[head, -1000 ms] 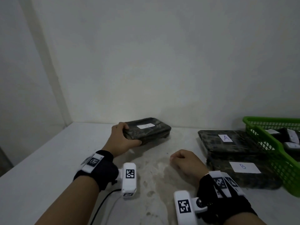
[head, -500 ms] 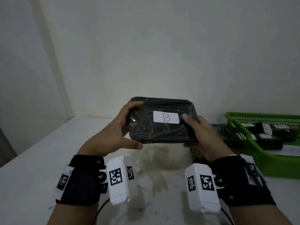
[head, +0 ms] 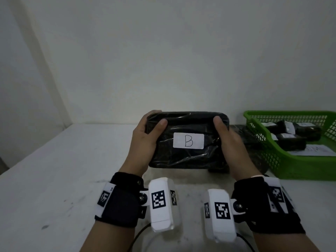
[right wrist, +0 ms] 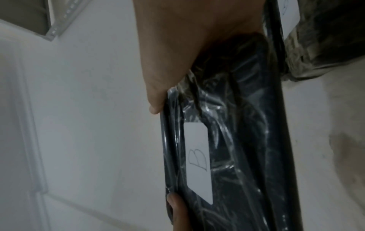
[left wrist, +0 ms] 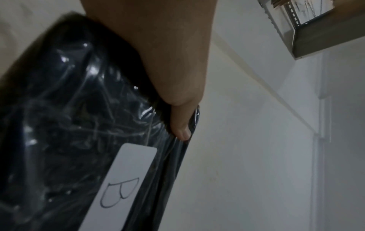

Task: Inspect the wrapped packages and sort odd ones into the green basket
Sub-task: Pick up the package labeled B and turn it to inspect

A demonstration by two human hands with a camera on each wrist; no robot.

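A black package (head: 188,155) wrapped in clear film, with a white label marked "B" (head: 188,140), is held up above the table, its labelled face toward me. My left hand (head: 145,140) grips its left end, thumb on the front. My right hand (head: 230,142) grips its right end the same way. The left wrist view shows the package (left wrist: 65,125) and label (left wrist: 122,184) close up; the right wrist view shows them too, package (right wrist: 237,140) and label (right wrist: 198,162). The green basket (head: 283,166) stands at the right with several wrapped packages (head: 291,142) inside.
More dark wrapped packages (head: 249,140) lie on the white table (head: 54,179) behind my right hand, beside the basket. A paper sheet (head: 316,150) lies in the basket. Walls close the back and left. Metal shelving (left wrist: 316,31) hangs overhead.
My left hand lifted the package from the table's back and my right hand joined it. Since then both hands have brought it nearer and lower, thumbs now on its front face.
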